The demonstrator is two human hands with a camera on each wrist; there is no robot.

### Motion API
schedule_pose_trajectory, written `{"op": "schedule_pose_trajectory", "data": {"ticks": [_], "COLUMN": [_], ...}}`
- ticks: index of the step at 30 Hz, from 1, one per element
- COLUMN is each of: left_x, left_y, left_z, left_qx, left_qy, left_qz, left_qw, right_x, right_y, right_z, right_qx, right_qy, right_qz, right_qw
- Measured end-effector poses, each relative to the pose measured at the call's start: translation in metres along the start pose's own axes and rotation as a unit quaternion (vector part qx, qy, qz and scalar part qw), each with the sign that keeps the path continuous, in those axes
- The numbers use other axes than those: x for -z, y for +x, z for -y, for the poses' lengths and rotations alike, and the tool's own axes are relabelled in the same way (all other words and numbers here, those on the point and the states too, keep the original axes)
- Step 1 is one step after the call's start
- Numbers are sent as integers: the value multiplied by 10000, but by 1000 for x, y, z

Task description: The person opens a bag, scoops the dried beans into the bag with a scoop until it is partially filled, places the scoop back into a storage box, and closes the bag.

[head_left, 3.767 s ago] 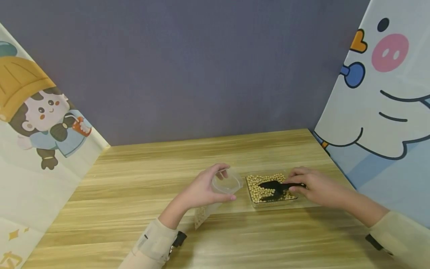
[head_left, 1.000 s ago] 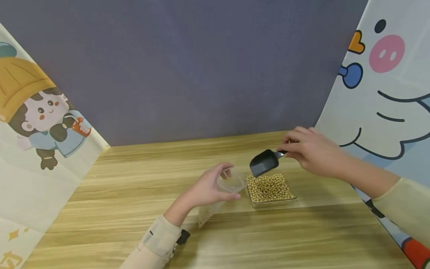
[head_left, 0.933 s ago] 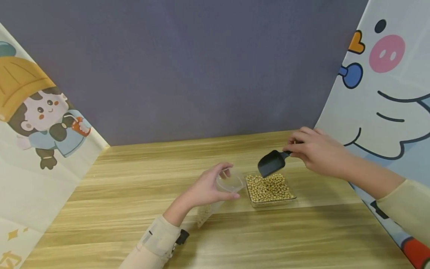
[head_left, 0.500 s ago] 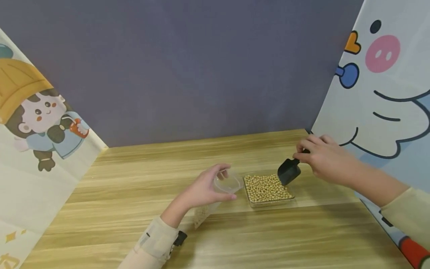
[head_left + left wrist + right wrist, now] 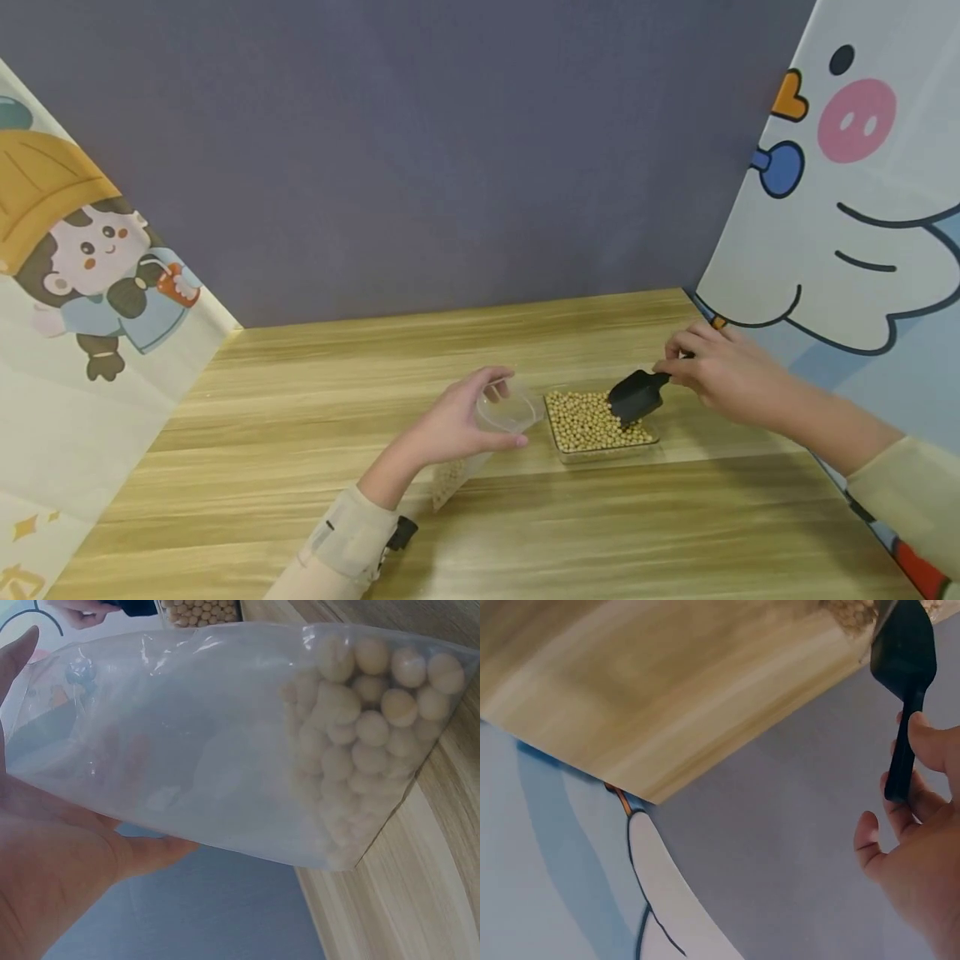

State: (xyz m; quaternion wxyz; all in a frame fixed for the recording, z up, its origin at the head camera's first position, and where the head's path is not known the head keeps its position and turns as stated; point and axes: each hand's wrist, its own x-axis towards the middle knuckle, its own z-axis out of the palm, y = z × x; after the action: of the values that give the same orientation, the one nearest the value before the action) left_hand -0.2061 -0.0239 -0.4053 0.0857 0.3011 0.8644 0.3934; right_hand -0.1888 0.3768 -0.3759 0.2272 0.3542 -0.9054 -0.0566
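Note:
My left hand (image 5: 459,427) curls around the mouth of a clear plastic bag (image 5: 453,479), keeping it spread wide. In the left wrist view the bag (image 5: 210,735) hangs with pale round soybeans (image 5: 367,742) gathered at its bottom. To the bag's right is a clear rectangular container (image 5: 600,457) filled with soybeans (image 5: 581,421). My right hand (image 5: 723,375) grips a black scoop (image 5: 636,397) by its handle, the blade tip at the beans on the container's right side. In the right wrist view thumb and fingers pinch the scoop's handle (image 5: 901,761).
A wood-grain table (image 5: 322,375) carries the container. A dark grey panel (image 5: 450,167) rises behind, with cartoon-printed panels at the left (image 5: 82,433) and right (image 5: 847,292).
The scoop, down in the beans at first, was lifted above the container, then swung right and lowered so its tip meets the beans again. The left hand stays nearly still with the bag.

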Motion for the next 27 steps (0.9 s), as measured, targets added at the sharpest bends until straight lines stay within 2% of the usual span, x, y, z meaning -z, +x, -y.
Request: {"op": "schedule_pose_trajectory", "data": {"ticks": [3,13,16,27], "left_x": [0,1,1,2], "left_y": [0,0,0,-1], "left_z": [1,1,1,0], "left_qx": [1,23,11,16], "left_qy": [17,21,22,-18], "left_qz": [4,-14,-12,22], "left_qw": [10000,10000,10000,10000], "right_x": [-8,-30,-34,-41], "right_y": [-4,-9,-8,5], "right_z": [1,17,22,35], "right_qx": [-85,-461,-522,-557], "right_qy": [225,1104,1395,1849], "right_qz": [-43,430,421,482], "right_qw": [9997,9919,9880,9800]}}
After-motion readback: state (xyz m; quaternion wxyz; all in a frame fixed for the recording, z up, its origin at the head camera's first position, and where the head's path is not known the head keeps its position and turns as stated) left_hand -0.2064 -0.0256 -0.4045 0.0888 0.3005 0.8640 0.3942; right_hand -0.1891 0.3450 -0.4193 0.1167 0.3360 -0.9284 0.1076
